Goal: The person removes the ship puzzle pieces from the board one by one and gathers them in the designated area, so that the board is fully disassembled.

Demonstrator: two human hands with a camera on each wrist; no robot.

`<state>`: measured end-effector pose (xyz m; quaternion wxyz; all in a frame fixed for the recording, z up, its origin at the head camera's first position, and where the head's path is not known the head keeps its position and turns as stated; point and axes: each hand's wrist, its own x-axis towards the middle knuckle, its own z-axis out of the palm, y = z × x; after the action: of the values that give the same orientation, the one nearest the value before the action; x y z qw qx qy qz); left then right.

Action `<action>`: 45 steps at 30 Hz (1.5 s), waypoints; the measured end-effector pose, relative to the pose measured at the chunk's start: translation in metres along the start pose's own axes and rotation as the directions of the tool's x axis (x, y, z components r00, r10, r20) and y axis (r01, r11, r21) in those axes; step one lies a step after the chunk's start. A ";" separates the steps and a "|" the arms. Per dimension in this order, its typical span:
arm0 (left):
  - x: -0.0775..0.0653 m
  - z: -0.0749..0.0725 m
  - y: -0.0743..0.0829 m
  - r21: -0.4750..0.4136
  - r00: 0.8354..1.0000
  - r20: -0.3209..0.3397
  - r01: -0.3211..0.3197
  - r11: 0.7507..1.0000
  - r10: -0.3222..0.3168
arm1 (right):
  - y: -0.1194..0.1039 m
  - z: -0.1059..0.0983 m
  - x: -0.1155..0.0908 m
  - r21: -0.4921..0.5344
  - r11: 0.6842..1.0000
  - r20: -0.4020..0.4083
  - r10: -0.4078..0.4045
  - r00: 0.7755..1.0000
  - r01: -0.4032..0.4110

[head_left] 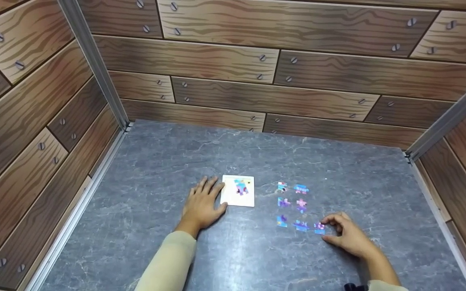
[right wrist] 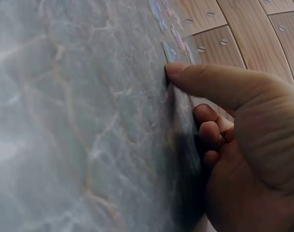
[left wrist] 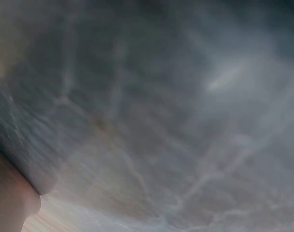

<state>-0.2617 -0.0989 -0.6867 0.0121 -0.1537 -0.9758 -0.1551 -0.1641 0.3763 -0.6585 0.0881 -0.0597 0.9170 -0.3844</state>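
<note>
My left hand (head_left: 204, 206) lies with fingers spread on the grey tabletop. Its thumb and index finger touch the left edge of a white puzzle board (head_left: 233, 199), where a few joined colourful pieces (head_left: 241, 188) lie. Over on the right, my right hand (head_left: 349, 234) pinches a small blue and pink jigsaw piece (head_left: 319, 228) between thumb and curled index finger, at the end of the nearest row. In the right wrist view, the thumb (right wrist: 209, 82) reaches to a piece's edge. Only a blurred bit of the left hand (left wrist: 11, 198) shows in the left wrist view.
Several loose jigsaw pieces lie in rows between the board and my right hand, among them a pink one (head_left: 301, 204) and a blue one (head_left: 301, 225). Wood-patterned walls (head_left: 225, 62) with metal corner posts (head_left: 95, 60) enclose the tabletop (head_left: 168, 153).
</note>
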 end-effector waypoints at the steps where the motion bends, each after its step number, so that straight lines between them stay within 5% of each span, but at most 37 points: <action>1: 0.000 0.000 0.000 -0.004 1.000 -0.001 -0.002 1.000 0.002 | 0.000 0.001 0.000 0.002 1.000 -0.005 0.006 1.000 -0.006; 26: 0.000 -0.001 0.001 0.001 1.000 0.013 0.011 1.000 -0.011 | 0.008 0.002 -0.003 -0.035 0.995 -0.073 -0.091 0.993 0.089; 33: 0.000 0.000 0.000 -0.019 1.000 -0.002 0.003 1.000 -0.003 | 0.005 -0.002 0.000 0.100 0.994 -0.120 -0.026 0.992 0.038; 39: 0.002 0.000 0.001 -0.010 1.000 -0.001 -0.004 1.000 0.004 | -0.034 -0.001 0.019 -0.005 0.999 -0.151 0.043 0.988 -0.044; 45: 0.001 0.001 0.001 -0.009 1.000 0.004 0.003 1.000 -0.003 | -0.104 0.031 0.060 0.004 0.995 -0.159 -0.101 0.982 0.103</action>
<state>-0.2626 -0.0978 -0.6871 0.0093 -0.1524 -0.9754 -0.1592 -0.2121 0.2720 -0.6125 -0.0044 -0.0755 0.9144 -0.3976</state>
